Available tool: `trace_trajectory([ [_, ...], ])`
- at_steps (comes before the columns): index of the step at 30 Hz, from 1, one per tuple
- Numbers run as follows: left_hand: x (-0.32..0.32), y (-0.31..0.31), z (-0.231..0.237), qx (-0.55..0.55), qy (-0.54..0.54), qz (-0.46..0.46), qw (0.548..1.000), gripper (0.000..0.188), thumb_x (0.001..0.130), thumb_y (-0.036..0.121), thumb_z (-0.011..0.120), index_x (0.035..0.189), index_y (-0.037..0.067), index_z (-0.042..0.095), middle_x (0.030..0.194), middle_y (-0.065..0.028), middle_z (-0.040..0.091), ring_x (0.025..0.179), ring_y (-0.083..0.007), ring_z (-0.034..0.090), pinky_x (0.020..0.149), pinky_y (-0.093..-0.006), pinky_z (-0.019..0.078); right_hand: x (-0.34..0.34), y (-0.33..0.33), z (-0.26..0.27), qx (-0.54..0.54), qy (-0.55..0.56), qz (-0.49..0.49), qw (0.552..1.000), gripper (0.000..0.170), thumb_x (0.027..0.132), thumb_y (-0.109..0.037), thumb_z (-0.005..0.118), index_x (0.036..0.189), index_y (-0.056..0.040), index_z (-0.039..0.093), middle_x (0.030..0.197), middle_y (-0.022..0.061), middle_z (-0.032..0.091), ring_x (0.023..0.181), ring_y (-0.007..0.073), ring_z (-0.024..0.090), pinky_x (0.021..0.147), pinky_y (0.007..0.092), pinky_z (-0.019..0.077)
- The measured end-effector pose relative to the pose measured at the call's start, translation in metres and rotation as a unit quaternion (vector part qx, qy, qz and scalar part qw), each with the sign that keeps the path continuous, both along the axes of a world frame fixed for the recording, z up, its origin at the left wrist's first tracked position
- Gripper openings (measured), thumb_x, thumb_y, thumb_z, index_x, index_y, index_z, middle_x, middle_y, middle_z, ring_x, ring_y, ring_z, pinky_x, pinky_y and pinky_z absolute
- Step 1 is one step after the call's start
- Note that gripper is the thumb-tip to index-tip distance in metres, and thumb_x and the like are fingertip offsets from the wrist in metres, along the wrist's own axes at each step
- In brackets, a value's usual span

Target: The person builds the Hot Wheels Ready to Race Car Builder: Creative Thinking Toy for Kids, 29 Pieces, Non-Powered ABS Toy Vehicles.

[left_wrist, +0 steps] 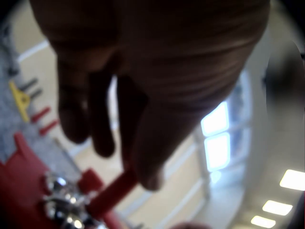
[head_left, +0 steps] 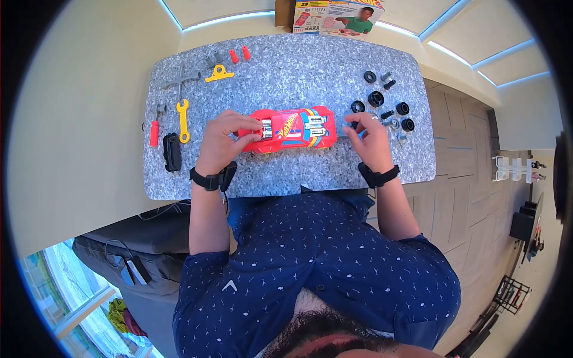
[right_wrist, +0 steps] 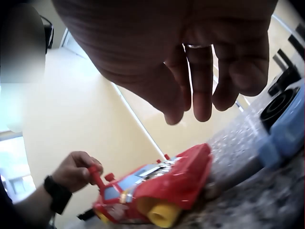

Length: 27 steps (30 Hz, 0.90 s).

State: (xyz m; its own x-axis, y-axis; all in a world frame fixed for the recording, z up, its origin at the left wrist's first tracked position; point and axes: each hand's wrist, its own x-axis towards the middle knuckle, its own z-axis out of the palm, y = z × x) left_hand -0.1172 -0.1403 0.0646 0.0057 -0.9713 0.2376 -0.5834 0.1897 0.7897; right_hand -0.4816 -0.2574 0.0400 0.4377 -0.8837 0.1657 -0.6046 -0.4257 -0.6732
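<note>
In the middle of the speckled table, seen from the head, sits the red toy car, its decorated top facing up. The left hand is at its left end, and the right hand is just beyond the other, near several black wheels. Toward the table's left side lie a yellow wrench, a grey cross-shaped tool and a black case. From the left wrist, thumb and finger pinch a red rod slanting up beside the car's chrome part. From the right wrist, the right hand's fingers hang loosely, holding nothing visible, above the table; a light-blue piece with a grey shaft lies near the car's yellow hub.
</note>
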Motion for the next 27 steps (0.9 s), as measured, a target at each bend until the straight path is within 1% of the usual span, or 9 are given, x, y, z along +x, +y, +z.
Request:
trace_trajectory([
  [3,0.002,-0.003,-0.007,-0.014,-0.034,-0.034,0.999,0.023,0.079,0.0,0.09,0.099,0.01,0.087,0.108,-0.006,0.085,0.097,-0.0204,0.073,0.081,-0.0339,0.0562,-0.014,-0.004,-0.008,-0.088,0.041,0.053,0.994,0.03,0.084,-0.003,0.085,0.112,-0.008,0.078,0.108,0.0102,0.075,0.101,0.0348,0.071,0.089,0.0446,0.0573],
  [6,0.001,-0.005,-0.014,-0.027,-0.027,-0.044,0.998,0.023,0.077,0.0,0.091,0.098,0.009,0.087,0.107,-0.006,0.081,0.096,-0.0214,0.072,0.083,-0.0345,0.0559,-0.022,-0.003,-0.015,-0.068,0.15,0.071,0.984,0.03,0.081,-0.003,0.084,0.11,-0.0081,0.078,0.112,0.0109,0.075,0.113,0.0386,0.067,0.096,0.0488,0.0558],
  [9,0.001,-0.001,-0.011,-0.014,-0.019,-0.034,0.999,0.024,0.077,-0.001,0.091,0.099,0.008,0.087,0.106,-0.005,0.076,0.095,-0.0204,0.071,0.083,-0.0339,0.0561,-0.027,-0.007,-0.021,-0.067,0.164,0.076,0.981,0.027,0.083,-0.003,0.083,0.109,-0.0083,0.077,0.11,0.012,0.075,0.114,0.0377,0.067,0.095,0.0495,0.0565],
  [12,0.001,0.004,0.003,-0.01,0.0,-0.002,1.0,0.026,0.079,-0.001,0.091,0.104,0.006,0.086,0.108,-0.005,0.075,0.096,-0.0181,0.071,0.083,-0.0324,0.0565,-0.027,-0.007,0.005,-0.081,0.178,0.082,0.977,0.026,0.085,-0.003,0.081,0.11,-0.0081,0.078,0.107,0.0128,0.076,0.111,0.038,0.068,0.094,0.0487,0.0563],
  [16,-0.006,0.003,0.005,-0.083,0.058,0.043,0.994,0.033,0.082,-0.001,0.091,0.114,0.005,0.084,0.116,-0.0069,0.077,0.097,-0.0154,0.071,0.083,-0.0306,0.0574,-0.003,-0.004,0.057,-0.094,0.064,0.084,0.99,0.026,0.09,-0.005,0.08,0.116,-0.0062,0.079,0.106,0.0159,0.077,0.098,0.0404,0.071,0.087,0.049,0.0569],
  [22,-0.031,-0.003,0.018,-0.178,-0.032,0.029,0.983,0.036,0.086,-0.002,0.087,0.121,0.004,0.083,0.122,-0.0101,0.079,0.093,-0.0176,0.074,0.086,-0.0312,0.0597,0.092,0.007,0.079,-0.095,-0.059,0.248,0.962,0.021,0.094,-0.012,0.078,0.115,-0.0053,0.078,0.105,0.0161,0.076,0.1,0.0398,0.073,0.088,0.0495,0.0585],
  [25,-0.021,-0.003,-0.01,-0.145,0.01,0.08,0.986,0.029,0.09,0.0,0.085,0.119,0.003,0.082,0.113,-0.0093,0.08,0.093,-0.0167,0.075,0.086,-0.0313,0.0593,0.13,0.006,0.089,-0.113,-0.102,0.291,0.945,0.025,0.094,-0.016,0.08,0.116,-0.0052,0.077,0.104,0.0167,0.076,0.101,0.0402,0.073,0.088,0.05,0.0587],
  [26,-0.018,-0.003,-0.019,-0.119,0.055,0.093,0.987,0.026,0.091,0.0,0.085,0.117,0.003,0.082,0.11,-0.0083,0.08,0.093,-0.0158,0.074,0.086,-0.0309,0.0588,0.14,0.003,0.089,-0.153,-0.141,0.274,0.939,0.025,0.095,-0.015,0.08,0.117,-0.005,0.076,0.103,0.0168,0.076,0.095,0.0369,0.075,0.083,0.0472,0.0593],
  [27,-0.015,-0.003,-0.028,-0.093,0.099,0.105,0.985,0.023,0.092,0.001,0.084,0.115,0.003,0.082,0.107,-0.0073,0.08,0.092,-0.015,0.074,0.085,-0.0305,0.0582,0.144,0.003,0.096,-0.114,-0.14,0.278,0.944,0.025,0.096,-0.012,0.079,0.119,-0.0047,0.076,0.105,0.0154,0.076,0.095,0.0331,0.076,0.082,0.044,0.0602],
])
